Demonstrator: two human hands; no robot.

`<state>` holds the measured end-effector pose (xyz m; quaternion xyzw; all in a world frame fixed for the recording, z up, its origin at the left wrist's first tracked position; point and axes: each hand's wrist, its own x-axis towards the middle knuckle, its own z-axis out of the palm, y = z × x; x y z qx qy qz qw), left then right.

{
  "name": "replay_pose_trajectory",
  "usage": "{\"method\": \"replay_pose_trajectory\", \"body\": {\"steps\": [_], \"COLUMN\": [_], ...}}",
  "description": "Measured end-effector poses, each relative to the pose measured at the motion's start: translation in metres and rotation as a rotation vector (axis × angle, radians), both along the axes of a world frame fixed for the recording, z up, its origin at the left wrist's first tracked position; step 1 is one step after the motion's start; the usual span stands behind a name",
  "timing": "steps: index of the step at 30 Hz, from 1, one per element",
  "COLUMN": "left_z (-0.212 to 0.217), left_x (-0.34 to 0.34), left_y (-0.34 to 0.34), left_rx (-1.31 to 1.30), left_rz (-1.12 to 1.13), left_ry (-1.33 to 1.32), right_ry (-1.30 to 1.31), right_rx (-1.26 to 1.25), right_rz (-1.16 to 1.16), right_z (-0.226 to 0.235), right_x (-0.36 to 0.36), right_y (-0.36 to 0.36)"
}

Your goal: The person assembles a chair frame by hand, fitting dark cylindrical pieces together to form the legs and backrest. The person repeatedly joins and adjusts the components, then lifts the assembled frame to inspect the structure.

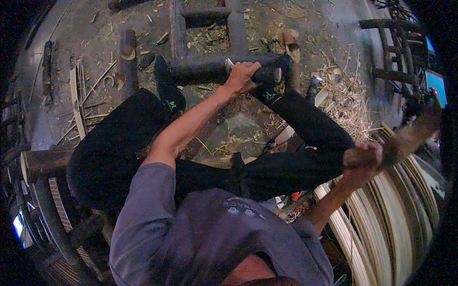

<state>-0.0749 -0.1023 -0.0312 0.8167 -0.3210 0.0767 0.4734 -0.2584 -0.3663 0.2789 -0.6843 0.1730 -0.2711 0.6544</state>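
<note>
My left hand (242, 77) is closed at the right part of a dark round log (200, 70), which lies crosswise between my feet. A pale metal blade (228, 64) shows at the left edge of that hand, and a dark cylinder with a light end (272, 75) shows on its right. I cannot tell whether the two are one tool. Out to the right, my right hand (363, 159) is wrapped round a thick wooden club (415, 131), raised and smeared by motion. Its far end points up and right, away from the log.
A dark wooden frame (236, 33) stands beyond the log. Pale shavings (350, 95) are heaped right of my leg, near a cylindrical object (313, 89). Coiled bundles of pale strips (381, 214) lie at lower right. Dark wooden furniture (400, 52) stands far right; loose strips (77, 102) lie left.
</note>
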Motion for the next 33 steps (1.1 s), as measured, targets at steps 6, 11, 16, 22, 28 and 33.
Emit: {"method": "replay_pose_trajectory", "body": {"steps": [6,11,16,22,28,33], "left_z": [-0.017,-0.022,-0.032,-0.021,-0.004,-0.012], "left_x": [0.0,0.006,0.004,0.003,0.009,0.02], "left_y": [0.002,0.005,0.001,0.003,0.004,0.001], "left_rx": [-0.065,-0.019,-0.15,-0.147,-0.143,-0.294], "left_rz": [0.003,-0.013,0.067,0.074,0.055,0.066], "left_ry": [-0.003,0.046,-0.024,-0.02,0.043,0.188], "right_ry": [0.238,0.222,0.271,0.262,0.276,0.174], "right_rx": [-0.144,-0.106,-0.092,-0.124,-0.172,-0.178], "right_rz": [-0.287,-0.159,-0.164,-0.15,-0.12,-0.3], "right_z": [-0.035,-0.042,-0.044,-0.051,-0.052,-0.053], "right_x": [0.03,0.033,0.03,0.025,0.026,0.043], "right_y": [0.108,0.111,0.114,0.111,0.116,0.118]}}
